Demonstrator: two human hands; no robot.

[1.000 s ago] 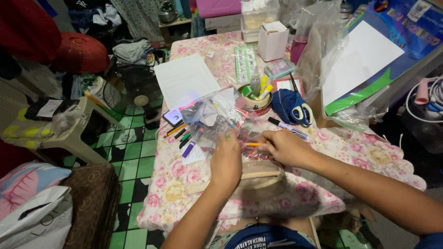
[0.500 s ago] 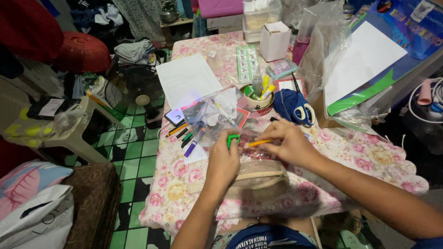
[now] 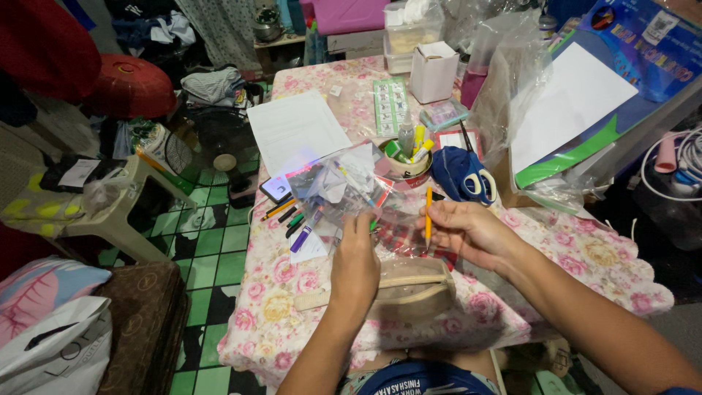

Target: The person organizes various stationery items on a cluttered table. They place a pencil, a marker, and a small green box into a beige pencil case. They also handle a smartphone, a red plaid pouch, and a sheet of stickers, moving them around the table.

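Two hands working at the surface's near edge: right hand (image 3: 468, 230) pinching an upright orange pencil (image 3: 428, 213); left hand (image 3: 356, 260) gripping the plastic bag (image 3: 340, 179); steadying advisable.

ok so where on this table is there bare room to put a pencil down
Bare tablecloth lies right of the right hand, below the scissors. Another free strip runs beside the white paper. It is crowded around the clear bag and marker cup.

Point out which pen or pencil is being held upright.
The orange pencil, pinched upright in the right hand. The pens by the left hand, including the purple marker, lie flat on the tablecloth.
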